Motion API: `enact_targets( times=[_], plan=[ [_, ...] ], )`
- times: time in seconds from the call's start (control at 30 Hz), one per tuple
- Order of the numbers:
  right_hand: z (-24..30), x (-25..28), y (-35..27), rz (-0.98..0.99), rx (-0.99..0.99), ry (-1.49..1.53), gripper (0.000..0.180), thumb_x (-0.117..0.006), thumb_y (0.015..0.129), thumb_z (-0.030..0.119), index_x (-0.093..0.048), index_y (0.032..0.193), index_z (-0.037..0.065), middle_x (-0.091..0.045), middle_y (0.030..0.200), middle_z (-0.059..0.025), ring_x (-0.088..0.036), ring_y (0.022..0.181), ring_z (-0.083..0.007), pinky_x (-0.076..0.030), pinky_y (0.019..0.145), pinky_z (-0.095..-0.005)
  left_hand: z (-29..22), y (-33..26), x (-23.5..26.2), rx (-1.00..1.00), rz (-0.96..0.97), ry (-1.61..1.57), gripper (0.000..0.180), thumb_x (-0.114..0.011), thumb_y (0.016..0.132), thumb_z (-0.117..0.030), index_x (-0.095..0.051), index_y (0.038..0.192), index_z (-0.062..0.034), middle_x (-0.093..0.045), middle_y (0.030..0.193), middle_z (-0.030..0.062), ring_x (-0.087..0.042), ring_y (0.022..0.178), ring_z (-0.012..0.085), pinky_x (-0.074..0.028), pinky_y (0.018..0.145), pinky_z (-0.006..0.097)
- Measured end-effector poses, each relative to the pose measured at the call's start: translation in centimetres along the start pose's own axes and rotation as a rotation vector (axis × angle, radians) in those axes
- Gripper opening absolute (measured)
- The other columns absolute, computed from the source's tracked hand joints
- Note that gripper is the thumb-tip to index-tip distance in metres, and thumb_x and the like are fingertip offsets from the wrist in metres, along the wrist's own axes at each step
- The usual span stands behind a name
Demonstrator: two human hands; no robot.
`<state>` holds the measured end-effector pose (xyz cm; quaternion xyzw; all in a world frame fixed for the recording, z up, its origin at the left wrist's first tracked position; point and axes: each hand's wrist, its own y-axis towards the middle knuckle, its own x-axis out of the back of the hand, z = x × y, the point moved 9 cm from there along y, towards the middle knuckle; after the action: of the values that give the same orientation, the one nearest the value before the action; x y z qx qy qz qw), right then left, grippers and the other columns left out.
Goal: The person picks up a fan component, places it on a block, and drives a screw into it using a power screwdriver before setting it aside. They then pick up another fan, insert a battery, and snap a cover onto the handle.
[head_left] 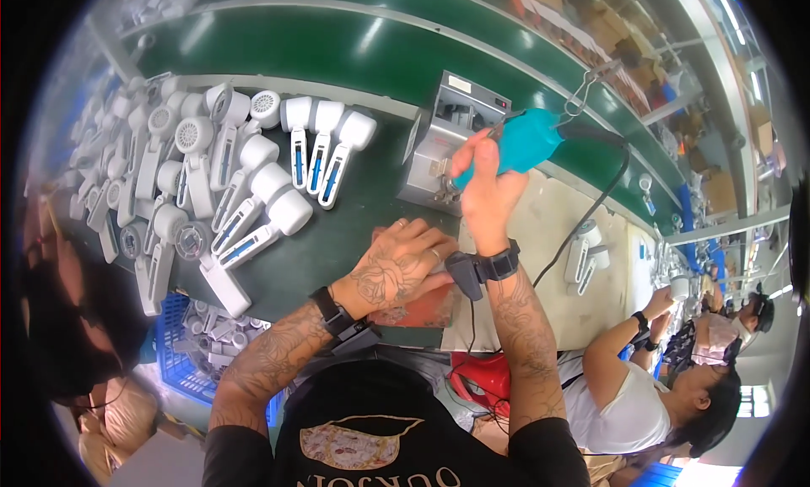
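Head view. My right hand [494,196] is wrapped around the lower body of a teal powered driver [527,141], thumb and index finger laid along it toward the nose. The fingers are closed firmly on the tool; this grip probably serves to steer the tip. The driver slants down to the left, its nose just beside the front of a grey metal box [443,149]. The box likely stands here to keep its front face within short reach. A hanging wire [584,83] meets the driver's tail end, presumably to bear part of its weight. The black cable [603,196] leaves that end and loops to the right, clear of both hands.

My left hand [405,263] lies palm down, fingers bent, over a reddish-brown pad [413,311]. A pale edge shows beside the fingertips; I am unable to tell how far the fingers are spread or whether they grip it. The pad probably marks a fixed working spot in front of the body.

Three white handheld fans [327,120] stand apart from the larger heap [194,137], side by side with blue-striped slots facing up, an arrangement that suggests sorting.
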<state>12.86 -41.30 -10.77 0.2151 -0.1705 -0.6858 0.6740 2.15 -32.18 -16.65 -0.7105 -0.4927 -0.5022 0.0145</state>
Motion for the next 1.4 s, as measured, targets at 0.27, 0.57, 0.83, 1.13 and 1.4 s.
enact_targets(
  times=[0.27, 0.57, 0.83, 1.13, 1.4],
  plan=[
    [1.4, 0.6, -2.5, -0.005, -0.158, -0.023, 0.038, -0.06, 0.103, 0.038, -0.057, 0.106, 0.0, -0.057, 0.07, -0.004, -0.057, 0.062, -0.0145, -0.045, 0.056, -0.0281, 1.0, -0.3, -0.1, 0.079, 0.029, -0.016, 0.047, -0.078, 0.082, -0.033, -0.068, 0.124, -0.0138, -0.064, 0.112, 0.0025, -0.059, 0.104, 0.0238, -0.049, 0.091, 0.042],
    [2.4, 4.4, -6.6, -0.086, -0.22, 0.001, 0.055, -0.061, 0.099, 0.05, -0.055, 0.111, -0.003, -0.055, 0.069, -0.0061, -0.056, 0.062, -0.0172, -0.045, 0.056, -0.0303, 1.0, 0.1, 0.0, 0.092, 0.046, -0.025, 0.05, -0.079, 0.082, -0.034, -0.067, 0.126, -0.0144, -0.064, 0.112, 0.0022, -0.059, 0.104, 0.0245, -0.05, 0.092, 0.045],
    [1.5, 3.6, -7.4, -0.013, -0.211, 0.031, 0.048, -0.063, 0.1, 0.046, -0.053, 0.103, -0.001, -0.055, 0.071, -0.0073, -0.056, 0.063, -0.0179, -0.047, 0.058, -0.0318, 0.5, 0.1, 0.3, 0.051, 0.015, -0.025, 0.044, -0.076, 0.084, -0.032, -0.067, 0.12, -0.0078, -0.064, 0.108, 0.0058, -0.058, 0.102, 0.0259, -0.048, 0.09, 0.041],
    [0.9, 3.7, -7.6, -0.008, -0.214, 0.098, 0.041, -0.061, 0.102, 0.04, -0.05, 0.095, 0.001, -0.054, 0.072, -0.0084, -0.055, 0.063, -0.0187, -0.047, 0.059, -0.0337, 0.5, 0.5, 0.0, 0.058, 0.013, -0.024, 0.041, -0.078, 0.084, -0.034, -0.069, 0.115, -0.0087, -0.065, 0.11, 0.005, -0.06, 0.102, 0.027, -0.049, 0.085, 0.043],
    [2.3, 3.2, -5.0, -0.094, -0.229, -0.028, 0.035, -0.055, 0.106, 0.034, -0.057, 0.103, -0.001, -0.058, 0.072, -0.0064, -0.057, 0.063, -0.0157, -0.047, 0.058, -0.0305, 0.6, 0.3, 0.4, 0.062, -0.006, -0.071, 0.04, -0.074, 0.085, -0.029, -0.069, 0.119, -0.0083, -0.065, 0.108, 0.0057, -0.06, 0.1, 0.0267, -0.049, 0.086, 0.043]
  ],
)
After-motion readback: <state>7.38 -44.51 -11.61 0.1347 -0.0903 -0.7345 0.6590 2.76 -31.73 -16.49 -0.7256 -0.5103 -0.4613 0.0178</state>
